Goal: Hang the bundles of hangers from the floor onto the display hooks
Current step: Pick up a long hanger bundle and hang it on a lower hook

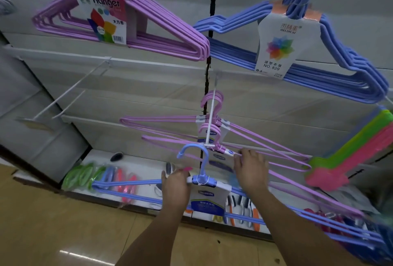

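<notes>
Two bare forearms reach up from the bottom edge, nearest the lens. Left hand (175, 183) grips the blue hanger bundle (200, 180) at its neck, just left of the white tie; fingers curled round the shoulder wires, thumb up. Bundle held upright, its blue hook (192, 151) raised toward the tip of the display hook (210, 121), not over it. A white and blue card label hangs from the bundle's neck.

Right hand (251, 170) lies apart from the left, to its right and a little higher. Its fingertips are at the outer end of the display hook, touching the front purple hanger bundle (214, 136) there. Whether they pinch it: cannot tell, motion blur.

That display hook is a white wire prong running out from the wall rail. Purple bundles hang along it, one behind another, their arms spreading left and right.

Further out: an empty hook (63, 98) on the left rail. Above, a larger purple bundle labelled "Hanger" (102, 10) and a blue bundle marked NO 829 (276, 49). Far right, green and pink plastic hangers (348, 155), blurred. On the bottom shelf (140, 166), packaged goods in green, pink, orange. Tan tiled floor (63, 223) below.
</notes>
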The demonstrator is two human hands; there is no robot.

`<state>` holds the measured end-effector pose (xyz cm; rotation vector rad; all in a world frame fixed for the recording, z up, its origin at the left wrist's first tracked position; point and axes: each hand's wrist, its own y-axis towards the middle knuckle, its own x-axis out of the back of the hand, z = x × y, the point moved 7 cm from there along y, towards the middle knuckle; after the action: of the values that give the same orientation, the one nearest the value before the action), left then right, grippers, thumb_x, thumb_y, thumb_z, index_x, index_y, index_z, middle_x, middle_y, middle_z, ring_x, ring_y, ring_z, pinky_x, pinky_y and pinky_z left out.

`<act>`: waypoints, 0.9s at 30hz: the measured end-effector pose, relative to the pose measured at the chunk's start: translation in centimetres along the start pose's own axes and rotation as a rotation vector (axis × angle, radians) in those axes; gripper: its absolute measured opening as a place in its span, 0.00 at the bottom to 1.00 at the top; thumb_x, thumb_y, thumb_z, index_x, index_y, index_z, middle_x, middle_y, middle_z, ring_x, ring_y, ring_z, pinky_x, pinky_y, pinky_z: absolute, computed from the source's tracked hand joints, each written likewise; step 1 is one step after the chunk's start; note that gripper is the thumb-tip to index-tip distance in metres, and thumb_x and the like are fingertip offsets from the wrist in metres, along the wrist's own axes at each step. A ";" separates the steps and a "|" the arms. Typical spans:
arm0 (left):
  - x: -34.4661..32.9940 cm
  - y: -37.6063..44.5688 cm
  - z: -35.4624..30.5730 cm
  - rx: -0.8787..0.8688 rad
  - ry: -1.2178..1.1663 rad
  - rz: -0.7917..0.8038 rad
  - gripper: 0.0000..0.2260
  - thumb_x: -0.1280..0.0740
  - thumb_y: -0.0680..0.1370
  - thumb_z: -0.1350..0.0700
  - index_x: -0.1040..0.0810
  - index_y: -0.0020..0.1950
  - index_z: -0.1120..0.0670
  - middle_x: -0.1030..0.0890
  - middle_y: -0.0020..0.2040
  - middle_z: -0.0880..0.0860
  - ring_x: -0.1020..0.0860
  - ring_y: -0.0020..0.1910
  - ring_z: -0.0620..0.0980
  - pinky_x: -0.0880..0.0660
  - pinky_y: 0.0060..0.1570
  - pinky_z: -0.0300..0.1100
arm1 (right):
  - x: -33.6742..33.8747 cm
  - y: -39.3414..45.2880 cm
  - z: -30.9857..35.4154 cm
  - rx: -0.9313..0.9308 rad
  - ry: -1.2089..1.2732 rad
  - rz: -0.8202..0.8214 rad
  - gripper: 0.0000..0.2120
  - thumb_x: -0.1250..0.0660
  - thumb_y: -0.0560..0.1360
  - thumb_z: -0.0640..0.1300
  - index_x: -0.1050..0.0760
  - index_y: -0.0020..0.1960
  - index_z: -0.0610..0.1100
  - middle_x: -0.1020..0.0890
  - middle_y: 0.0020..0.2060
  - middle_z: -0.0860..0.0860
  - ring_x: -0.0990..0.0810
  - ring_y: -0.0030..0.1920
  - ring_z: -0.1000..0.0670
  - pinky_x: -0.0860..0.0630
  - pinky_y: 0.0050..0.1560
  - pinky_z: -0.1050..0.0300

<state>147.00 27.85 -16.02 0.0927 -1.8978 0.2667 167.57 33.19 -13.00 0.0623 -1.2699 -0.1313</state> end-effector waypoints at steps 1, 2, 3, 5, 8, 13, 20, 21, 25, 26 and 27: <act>0.0 -0.2 0.2 0.007 0.011 0.012 0.12 0.42 0.76 0.64 0.24 0.50 0.50 0.19 0.51 0.49 0.23 0.54 0.49 0.51 0.75 0.49 | 0.7 -1.3 0.9 0.081 0.150 -0.067 0.10 0.43 0.80 0.49 0.25 0.50 0.46 0.24 0.41 0.49 0.25 0.46 0.46 0.34 0.44 0.58; -0.1 -0.5 0.4 0.015 0.028 0.020 0.10 0.42 0.76 0.63 0.26 0.46 0.49 0.19 0.48 0.49 0.23 0.53 0.49 0.50 0.75 0.49 | 0.8 -2.8 1.8 0.162 0.261 -0.056 0.10 0.42 0.79 0.49 0.26 0.45 0.47 0.27 0.36 0.52 0.26 0.40 0.49 0.36 0.38 0.60; 0.0 -0.9 0.6 0.026 0.046 0.024 0.08 0.42 0.77 0.63 0.29 0.44 0.49 0.21 0.45 0.48 0.23 0.53 0.49 0.50 0.75 0.49 | 0.3 -4.3 2.7 0.256 0.297 0.000 0.12 0.43 0.78 0.52 0.27 0.43 0.47 0.27 0.34 0.54 0.28 0.37 0.50 0.36 0.36 0.59; 0.2 -1.5 1.2 0.051 0.070 0.024 0.08 0.43 0.76 0.63 0.32 0.41 0.50 0.23 0.42 0.47 0.22 0.52 0.49 0.51 0.74 0.48 | -1.6 -7.1 4.2 0.444 0.235 0.118 0.19 0.46 0.75 0.59 0.24 0.48 0.47 0.23 0.37 0.52 0.24 0.37 0.50 0.31 0.35 0.57; 0.7 -2.3 2.8 0.087 0.069 -0.003 0.12 0.43 0.75 0.64 0.36 0.34 0.50 0.28 0.33 0.45 0.22 0.48 0.49 0.48 0.74 0.49 | -3.0 -9.4 5.6 0.538 0.170 0.134 0.13 0.45 0.75 0.53 0.27 0.52 0.49 0.21 0.39 0.52 0.22 0.35 0.50 0.35 0.29 0.60; 3.7 -2.9 6.4 0.111 -0.052 -0.097 0.13 0.41 0.74 0.66 0.24 0.50 0.51 0.19 0.42 0.49 0.22 0.50 0.51 0.47 0.73 0.48 | -2.0 -9.7 10.2 0.575 0.177 -0.016 0.05 0.44 0.72 0.48 0.31 0.47 0.52 0.24 0.33 0.54 0.24 0.30 0.52 0.38 0.24 0.62; 9.8 -3.3 12.5 0.086 -0.065 -0.139 0.20 0.43 0.78 0.57 0.34 0.70 0.48 0.30 0.68 0.48 0.37 0.71 0.49 0.48 0.73 0.56 | -0.3 -9.9 19.5 0.542 0.232 0.022 0.05 0.40 0.76 0.45 0.26 0.48 0.50 0.22 0.35 0.53 0.23 0.32 0.52 0.48 0.23 0.65; 10.7 -3.3 13.8 0.090 -0.069 -0.163 0.21 0.44 0.79 0.55 0.37 0.72 0.47 0.34 0.71 0.47 0.40 0.72 0.49 0.48 0.73 0.55 | -0.4 -10.0 21.2 0.544 0.244 0.032 0.06 0.41 0.79 0.44 0.26 0.53 0.49 0.21 0.41 0.51 0.22 0.37 0.48 0.41 0.26 0.59; 13.3 -3.6 19.1 0.087 -0.064 -0.191 0.23 0.45 0.81 0.52 0.44 0.76 0.49 0.41 0.75 0.49 0.45 0.75 0.51 0.44 0.72 0.54 | -1.4 -11.1 26.9 0.555 0.303 0.083 0.10 0.44 0.82 0.47 0.29 0.59 0.47 0.22 0.50 0.48 0.23 0.47 0.45 0.36 0.38 0.54; 13.9 -3.7 20.6 0.078 -0.069 -0.190 0.23 0.45 0.81 0.52 0.44 0.76 0.49 0.42 0.75 0.50 0.45 0.75 0.51 0.44 0.71 0.52 | -1.7 -11.4 28.4 0.541 0.330 0.091 0.10 0.44 0.81 0.47 0.28 0.59 0.47 0.22 0.49 0.48 0.23 0.47 0.45 0.35 0.39 0.54; 14.4 -3.7 22.0 0.069 -0.076 -0.185 0.22 0.46 0.81 0.52 0.43 0.76 0.49 0.41 0.75 0.49 0.45 0.75 0.50 0.43 0.71 0.51 | -2.0 -11.7 29.7 0.527 0.351 0.099 0.10 0.43 0.81 0.46 0.28 0.59 0.47 0.21 0.49 0.48 0.23 0.47 0.45 0.34 0.39 0.53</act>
<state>122.61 20.13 -8.93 0.3275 -1.9409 0.2044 137.91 22.61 -7.54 0.4560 -0.9261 0.2924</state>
